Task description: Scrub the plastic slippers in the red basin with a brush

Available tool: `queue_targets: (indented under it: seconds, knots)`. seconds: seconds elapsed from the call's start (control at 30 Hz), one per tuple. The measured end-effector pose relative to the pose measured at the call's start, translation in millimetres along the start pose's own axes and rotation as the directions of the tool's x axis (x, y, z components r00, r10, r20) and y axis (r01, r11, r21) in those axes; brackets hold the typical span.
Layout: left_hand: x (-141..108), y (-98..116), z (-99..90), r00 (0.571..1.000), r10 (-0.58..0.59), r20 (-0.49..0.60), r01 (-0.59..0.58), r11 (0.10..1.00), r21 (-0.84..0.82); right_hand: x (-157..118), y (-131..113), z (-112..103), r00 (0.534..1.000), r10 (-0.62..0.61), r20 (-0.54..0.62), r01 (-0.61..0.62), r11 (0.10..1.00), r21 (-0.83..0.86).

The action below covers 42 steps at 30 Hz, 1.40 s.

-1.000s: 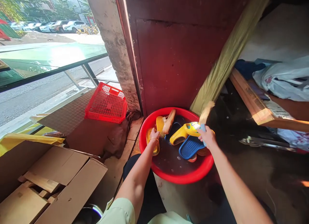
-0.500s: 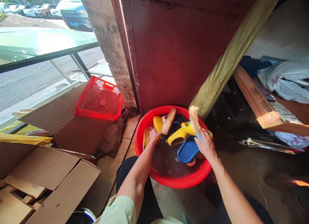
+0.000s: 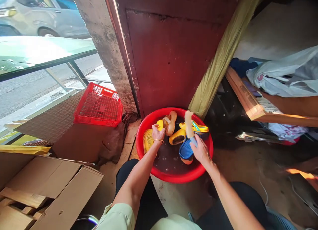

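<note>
Shaded floor [image 3: 171, 190] below; reaches bare forearms [image 3: 139, 172] forward, angled inward, over a red basin [image 3: 174, 178]. Grips a yellow slipper [image 3: 160, 124] inside it with the left hand [image 3: 158, 134]; clasps a brush [image 3: 189, 125], head up, in the right hand [image 3: 200, 150] — now swung inward, so closer to that slipper. Beyond — dark red door [image 3: 169, 63].

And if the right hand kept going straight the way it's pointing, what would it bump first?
The right hand, with its brush leading, would probably meet the rightmost yellow slipper in the red tub, though its height above it is unclear.
</note>
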State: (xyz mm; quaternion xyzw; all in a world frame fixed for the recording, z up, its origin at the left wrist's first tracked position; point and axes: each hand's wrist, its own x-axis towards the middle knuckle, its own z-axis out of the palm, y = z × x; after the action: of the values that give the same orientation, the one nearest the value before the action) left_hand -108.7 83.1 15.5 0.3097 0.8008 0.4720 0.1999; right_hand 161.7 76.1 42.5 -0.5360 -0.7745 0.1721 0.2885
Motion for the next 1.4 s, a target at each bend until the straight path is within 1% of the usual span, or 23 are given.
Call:
queue_targets:
  seconds: [0.07, 0.17, 0.2, 0.27, 0.33, 0.4, 0.5, 0.57, 0.67, 0.73, 0.8, 0.87, 0.93, 1.0, 1.07, 1.17, 1.23, 1.27, 1.3, 1.4]
  knots:
    - [-11.5, 2.3, -8.2, 0.998, 0.059, -0.001, -0.059, 0.998, -0.013, -28.4, -6.9, 8.2, 0.988, 0.077, 0.134, -0.091, 0.991, 0.102]
    - [-30.3, 0.7, -24.9, 0.983, 0.185, 0.011, -0.186, 0.983, 0.007, -63.6, -13.6, 18.7, 0.928, 0.164, 0.335, -0.249, 0.941, 0.229]
    - [-36.8, -1.2, -31.4, 0.97, 0.241, 0.025, -0.242, 0.97, 0.026, -72.9, -14.5, 20.9, 0.908, 0.185, 0.377, -0.297, 0.917, 0.265]
    - [-50.1, -7.1, -44.8, 0.933, 0.352, 0.077, -0.358, 0.93, 0.082, -87.7, -14.4, 23.0, 0.882, 0.219, 0.418, -0.374, 0.865, 0.334]
    - [-64.0, -15.1, -57.5, 0.891, 0.426, 0.157, -0.449, 0.88, 0.155, -98.5, -12.3, 22.8, 0.874, 0.231, 0.428, -0.411, 0.821, 0.396]
    - [-78.0, -23.8, -68.6, 0.865, 0.438, 0.245, -0.491, 0.837, 0.24, -106.3, -9.3, 21.6, 0.882, 0.224, 0.415, -0.411, 0.796, 0.444]
    - [-96.4, -35.8, -82.5, 0.841, 0.37, 0.394, -0.511, 0.784, 0.354, -113.7, -4.5, 21.0, 0.898, 0.237, 0.372, -0.408, 0.766, 0.497]
    - [-105.8, -42.5, -91.1, 0.82, 0.312, 0.481, -0.519, 0.758, 0.394, -116.8, -1.4, 22.2, 0.91, 0.249, 0.332, -0.402, 0.724, 0.56]
    - [-117.6, -52.1, -103.3, 0.789, 0.279, 0.548, -0.536, 0.748, 0.391, -119.6, 2.3, 25.0, 0.929, 0.24, 0.283, -0.369, 0.675, 0.638]
    - [-127.0, -58.4, -109.0, 0.757, 0.281, 0.59, -0.559, 0.746, 0.361, -120.1, 3.4, 25.9, 0.936, 0.222, 0.274, -0.349, 0.688, 0.637]
    - [-138.9, -63.3, -110.9, 0.726, 0.281, 0.627, -0.579, 0.743, 0.337, -119.7, 3.0, 25.4, 0.94, 0.205, 0.272, -0.332, 0.729, 0.598]
    - [-151.2, -64.9, -108.7, 0.714, 0.28, 0.642, -0.587, 0.74, 0.33, -119.2, 1.2, 24.1, 0.943, 0.189, 0.273, -0.315, 0.772, 0.552]
    - [-159.8, -62.4, -104.3, 0.72, 0.249, 0.647, -0.567, 0.748, 0.344, -119.5, -0.8, 22.5, 0.946, 0.177, 0.273, -0.3, 0.798, 0.523]
    - [-161.3, -56.9, -100.7, 0.745, 0.198, 0.637, -0.524, 0.764, 0.376, -121.3, -2.1, 21.0, 0.947, 0.169, 0.272, -0.292, 0.805, 0.516]
    - [-154.6, -50.3, -99.6, 0.795, 0.163, 0.584, -0.47, 0.775, 0.423, -123.9, -2.5, 19.3, 0.948, 0.164, 0.272, -0.287, 0.809, 0.513]
    - [-133.7, -42.1, -100.6, 0.886, 0.157, 0.436, -0.383, 0.779, 0.496, -126.9, -2.1, 17.5, 0.949, 0.161, 0.273, -0.285, 0.808, 0.515]
    - [-117.6, -38.5, -98.7, 0.93, 0.115, 0.348, -0.288, 0.817, 0.5, -127.4, -1.7, 17.8, 0.947, 0.159, 0.278, -0.286, 0.81, 0.512]
    - [-110.4, -37.5, -96.1, 0.942, 0.078, 0.328, -0.235, 0.849, 0.474, -127.3, -1.3, 18.6, 0.946, 0.165, 0.277, -0.29, 0.812, 0.506]
    - [-103.9, -37.1, -92.1, 0.944, 0.038, 0.328, -0.187, 0.881, 0.434, -127.1, -0.7, 19.7, 0.946, 0.174, 0.275, -0.295, 0.815, 0.499]
    - [-90.1, -39.9, -74.4, 0.93, -0.032, 0.367, -0.095, 0.942, 0.322, -127.0, 2.2, 24.4, 0.945, 0.188, 0.269, -0.301, 0.825, 0.478]
